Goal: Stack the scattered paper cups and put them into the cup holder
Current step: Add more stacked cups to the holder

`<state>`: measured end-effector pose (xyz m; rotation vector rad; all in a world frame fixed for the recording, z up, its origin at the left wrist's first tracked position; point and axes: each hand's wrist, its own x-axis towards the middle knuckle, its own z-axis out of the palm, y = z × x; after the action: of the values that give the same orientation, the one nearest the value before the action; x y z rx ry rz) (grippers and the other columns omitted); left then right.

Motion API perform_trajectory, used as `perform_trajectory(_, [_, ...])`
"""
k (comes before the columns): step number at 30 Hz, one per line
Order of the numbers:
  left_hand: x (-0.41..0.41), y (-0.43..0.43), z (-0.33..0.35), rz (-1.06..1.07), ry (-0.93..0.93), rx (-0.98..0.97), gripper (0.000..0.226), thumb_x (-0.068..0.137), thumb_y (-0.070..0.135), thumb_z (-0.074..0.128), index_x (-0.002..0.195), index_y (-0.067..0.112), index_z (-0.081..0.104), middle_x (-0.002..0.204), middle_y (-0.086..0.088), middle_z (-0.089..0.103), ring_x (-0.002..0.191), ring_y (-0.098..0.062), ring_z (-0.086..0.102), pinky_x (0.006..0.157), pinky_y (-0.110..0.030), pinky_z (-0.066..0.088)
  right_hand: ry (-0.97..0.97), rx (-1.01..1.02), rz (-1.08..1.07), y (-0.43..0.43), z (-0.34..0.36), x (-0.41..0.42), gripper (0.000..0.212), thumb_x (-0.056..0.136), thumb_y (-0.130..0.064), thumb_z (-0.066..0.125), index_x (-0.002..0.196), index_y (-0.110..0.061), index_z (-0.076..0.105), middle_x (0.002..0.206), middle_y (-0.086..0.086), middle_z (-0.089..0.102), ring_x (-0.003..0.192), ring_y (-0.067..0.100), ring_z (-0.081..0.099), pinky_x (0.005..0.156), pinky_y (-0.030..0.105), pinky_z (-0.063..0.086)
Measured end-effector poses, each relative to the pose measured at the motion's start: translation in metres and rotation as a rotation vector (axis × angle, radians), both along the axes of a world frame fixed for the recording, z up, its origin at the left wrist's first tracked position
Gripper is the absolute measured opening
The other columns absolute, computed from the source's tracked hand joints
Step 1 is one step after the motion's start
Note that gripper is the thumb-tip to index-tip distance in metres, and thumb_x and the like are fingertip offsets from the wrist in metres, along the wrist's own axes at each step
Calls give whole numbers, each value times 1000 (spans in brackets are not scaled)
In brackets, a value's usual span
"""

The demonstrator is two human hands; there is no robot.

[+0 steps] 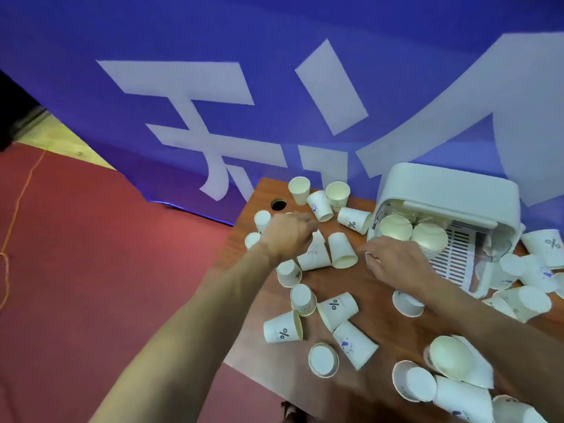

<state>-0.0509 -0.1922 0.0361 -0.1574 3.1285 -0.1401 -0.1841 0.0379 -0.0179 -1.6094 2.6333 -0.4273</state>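
Bare left hand (288, 236), bare right hand (396, 262), uncovered forearms (195, 315)

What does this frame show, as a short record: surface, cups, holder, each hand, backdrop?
surface: wooden table, hole near its far corner
paper cups: scattered singly, many on their sides, some upside down
cup holder: white, tipped on its side, cup stacks inside
left hand: fingers curled over a cup; hold unclear
right hand: at the holder's mouth; hold unclear
backdrop: blue banner with white characters
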Motion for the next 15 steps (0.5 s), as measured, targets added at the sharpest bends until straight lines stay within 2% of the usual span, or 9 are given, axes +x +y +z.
perform_trajectory(4, [34,-42,-5,79,-55,-46,14,91,24,47,93,20,60,89,3,59,80,-23,59,50,-29,29,6,181,86,-30,-5,19,33,95,-28,44,120,-32,66,120,-13,67,111,10,62,79,35,53])
perform_trajectory(6, [45,-63,-8,95,-71,-43,14,90,22,47,95,20,60,89,3,59,79,-23,59,51,-30,33,-13,229,68,-47,-8,24,33,94,-28,44,119,-32,66,119,-10,67,108,13,63,79,37,53])
perform_trajectory(10, [61,-102,-22,137,-106,-39,14,86,19,48,93,20,60,88,3,59,79,-23,59,50,-30,29,-29,314,15,-78,-19,24,33,93,-32,47,122,-37,63,124,-13,65,112,12,62,83,37,53])
perform_trajectory(13, [66,-117,-36,145,-140,-41,13,84,16,47,90,19,59,87,2,59,79,-22,58,50,-30,29,-30,360,-16,-92,-27,24,34,93,-33,47,123,-39,62,124,-13,65,110,11,63,81,35,53])
perform_trajectory(15, [65,-121,-43,104,-170,-64,15,85,15,47,93,19,60,89,2,59,81,-22,58,50,-30,32,-13,391,-18,-98,-32,24,33,94,-32,46,122,-39,62,122,-14,66,107,11,64,73,32,48])
